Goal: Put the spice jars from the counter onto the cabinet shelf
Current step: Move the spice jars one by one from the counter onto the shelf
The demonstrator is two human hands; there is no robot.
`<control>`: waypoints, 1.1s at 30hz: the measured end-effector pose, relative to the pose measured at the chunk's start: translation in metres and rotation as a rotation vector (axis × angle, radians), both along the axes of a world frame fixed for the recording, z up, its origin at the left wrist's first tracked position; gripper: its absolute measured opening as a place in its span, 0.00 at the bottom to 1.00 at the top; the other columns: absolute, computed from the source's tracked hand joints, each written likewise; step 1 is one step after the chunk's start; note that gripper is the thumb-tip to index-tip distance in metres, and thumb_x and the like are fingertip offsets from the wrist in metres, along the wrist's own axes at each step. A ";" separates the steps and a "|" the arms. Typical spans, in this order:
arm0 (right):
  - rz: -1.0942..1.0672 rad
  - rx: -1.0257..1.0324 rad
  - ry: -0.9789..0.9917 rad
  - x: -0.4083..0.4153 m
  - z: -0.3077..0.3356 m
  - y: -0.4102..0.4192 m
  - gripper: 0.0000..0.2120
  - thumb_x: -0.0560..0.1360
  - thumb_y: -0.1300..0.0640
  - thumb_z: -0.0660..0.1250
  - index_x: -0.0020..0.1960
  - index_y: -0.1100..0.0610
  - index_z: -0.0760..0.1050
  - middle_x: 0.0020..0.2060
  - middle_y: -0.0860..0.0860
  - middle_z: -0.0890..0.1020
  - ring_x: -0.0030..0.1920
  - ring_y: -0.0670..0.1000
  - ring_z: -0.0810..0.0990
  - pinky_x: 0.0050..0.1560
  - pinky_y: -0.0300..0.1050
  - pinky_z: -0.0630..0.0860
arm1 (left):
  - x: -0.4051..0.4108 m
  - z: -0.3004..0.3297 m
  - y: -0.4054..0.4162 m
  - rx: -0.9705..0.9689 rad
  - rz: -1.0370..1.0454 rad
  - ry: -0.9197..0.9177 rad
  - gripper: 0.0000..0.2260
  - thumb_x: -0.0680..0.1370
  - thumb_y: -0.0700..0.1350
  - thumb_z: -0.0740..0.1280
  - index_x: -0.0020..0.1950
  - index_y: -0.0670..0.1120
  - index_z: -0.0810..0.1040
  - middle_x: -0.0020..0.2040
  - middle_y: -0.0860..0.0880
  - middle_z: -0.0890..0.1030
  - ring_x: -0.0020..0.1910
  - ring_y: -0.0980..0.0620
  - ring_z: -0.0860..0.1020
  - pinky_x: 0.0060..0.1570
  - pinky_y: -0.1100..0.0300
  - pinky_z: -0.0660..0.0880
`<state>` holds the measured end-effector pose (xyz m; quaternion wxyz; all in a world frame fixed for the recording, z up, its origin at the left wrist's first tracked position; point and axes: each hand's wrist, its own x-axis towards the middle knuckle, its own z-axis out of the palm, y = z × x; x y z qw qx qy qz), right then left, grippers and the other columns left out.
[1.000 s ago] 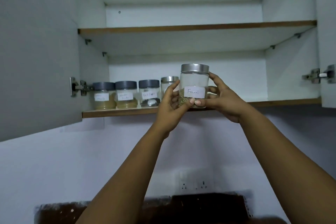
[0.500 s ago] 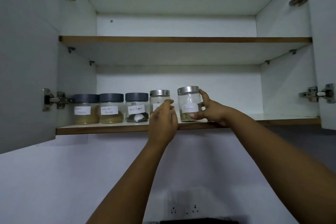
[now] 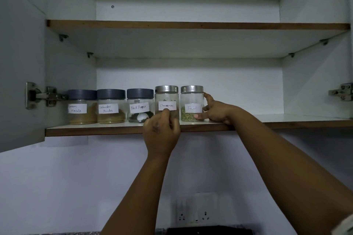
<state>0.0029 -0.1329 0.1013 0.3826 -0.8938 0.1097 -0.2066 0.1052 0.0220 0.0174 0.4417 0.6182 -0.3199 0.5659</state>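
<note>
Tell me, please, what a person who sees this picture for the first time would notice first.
First, the row of five labelled spice jars on the lower cabinet shelf, from Garam Masala at the left to Fennel at the right. Next, two hands: the right hand holds the Fennel jar, and the left hand touches the Cinnamon jar beside it. The upper shelf looks bare.

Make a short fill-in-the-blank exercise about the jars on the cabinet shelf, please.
1. The lower wooden-edged shelf holds ____ jars.
2. The right hand holds the steel-lidded glass jar labelled ____.
3. The clear jar labelled Black Pepper has a ____ lid.
4. The left hand is in front of the steel-lidded jar labelled ____.

Missing words: five; Fennel; dark grey; Cinnamon
</note>
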 end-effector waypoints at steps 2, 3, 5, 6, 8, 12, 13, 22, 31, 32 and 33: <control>-0.009 -0.025 -0.001 0.004 -0.001 -0.003 0.49 0.74 0.57 0.73 0.79 0.48 0.40 0.68 0.58 0.71 0.58 0.51 0.71 0.58 0.42 0.67 | 0.001 -0.001 0.001 0.010 -0.023 -0.014 0.07 0.71 0.40 0.64 0.33 0.45 0.71 0.27 0.51 0.72 0.26 0.53 0.67 0.32 0.61 0.66; -0.012 -0.030 -0.006 0.005 -0.002 -0.006 0.49 0.73 0.56 0.73 0.79 0.48 0.40 0.68 0.58 0.71 0.58 0.51 0.71 0.59 0.42 0.68 | 0.001 -0.001 0.001 0.011 -0.030 -0.020 0.07 0.72 0.41 0.63 0.33 0.45 0.71 0.27 0.51 0.71 0.26 0.53 0.66 0.32 0.61 0.66; -0.010 -0.044 -0.009 0.006 -0.002 -0.008 0.49 0.74 0.55 0.73 0.79 0.47 0.40 0.68 0.58 0.72 0.58 0.51 0.71 0.60 0.42 0.67 | 0.001 0.000 0.001 0.007 -0.036 -0.024 0.07 0.72 0.42 0.60 0.33 0.44 0.71 0.27 0.52 0.70 0.26 0.53 0.66 0.33 0.62 0.64; -0.005 -0.051 -0.002 0.006 -0.002 -0.008 0.48 0.74 0.55 0.72 0.79 0.48 0.40 0.68 0.58 0.71 0.59 0.51 0.71 0.60 0.42 0.67 | 0.002 0.000 0.001 0.009 -0.042 -0.024 0.07 0.71 0.42 0.60 0.33 0.44 0.71 0.27 0.52 0.70 0.26 0.53 0.66 0.33 0.62 0.64; 0.001 -0.061 0.017 0.005 -0.003 -0.008 0.48 0.76 0.55 0.71 0.79 0.48 0.37 0.70 0.58 0.70 0.61 0.51 0.70 0.60 0.41 0.66 | 0.004 -0.001 0.002 0.023 -0.061 -0.026 0.07 0.72 0.42 0.60 0.33 0.44 0.71 0.27 0.51 0.71 0.26 0.52 0.67 0.32 0.61 0.65; -0.026 -0.093 0.043 0.009 -0.004 -0.011 0.50 0.76 0.51 0.70 0.79 0.47 0.34 0.74 0.58 0.65 0.71 0.55 0.67 0.69 0.45 0.64 | 0.005 -0.003 0.003 0.027 -0.067 -0.021 0.06 0.71 0.40 0.62 0.33 0.44 0.71 0.27 0.51 0.71 0.26 0.52 0.68 0.32 0.60 0.65; -0.032 -0.091 0.045 0.009 -0.003 -0.011 0.50 0.75 0.51 0.70 0.78 0.47 0.33 0.74 0.58 0.65 0.72 0.56 0.66 0.70 0.46 0.64 | 0.004 -0.002 0.003 0.030 -0.066 -0.021 0.06 0.71 0.40 0.63 0.33 0.44 0.71 0.27 0.51 0.71 0.26 0.52 0.68 0.32 0.61 0.64; -0.051 -0.088 0.033 0.009 -0.004 -0.012 0.50 0.75 0.51 0.71 0.78 0.47 0.33 0.74 0.58 0.65 0.72 0.56 0.66 0.67 0.45 0.64 | 0.003 -0.003 0.005 0.066 -0.065 -0.011 0.05 0.71 0.40 0.63 0.34 0.44 0.71 0.27 0.51 0.70 0.26 0.50 0.68 0.33 0.61 0.64; -0.055 -0.084 0.029 0.002 -0.005 -0.010 0.55 0.74 0.50 0.72 0.77 0.47 0.28 0.73 0.57 0.68 0.71 0.55 0.68 0.62 0.42 0.64 | 0.005 -0.004 0.006 0.073 -0.087 -0.001 0.06 0.72 0.40 0.63 0.35 0.44 0.71 0.28 0.54 0.68 0.27 0.53 0.67 0.36 0.63 0.61; -0.063 -0.088 0.040 0.003 -0.005 -0.009 0.57 0.72 0.47 0.73 0.76 0.48 0.27 0.74 0.57 0.66 0.72 0.56 0.67 0.62 0.42 0.64 | 0.005 -0.004 0.006 0.074 -0.089 0.002 0.06 0.72 0.40 0.63 0.35 0.44 0.71 0.28 0.54 0.69 0.27 0.53 0.68 0.36 0.63 0.61; -0.074 -0.091 0.050 0.004 -0.006 -0.008 0.59 0.71 0.45 0.74 0.76 0.49 0.26 0.75 0.57 0.65 0.73 0.56 0.66 0.63 0.43 0.64 | 0.005 -0.004 0.006 0.073 -0.095 0.004 0.06 0.72 0.39 0.63 0.34 0.44 0.71 0.28 0.54 0.69 0.27 0.53 0.68 0.36 0.63 0.61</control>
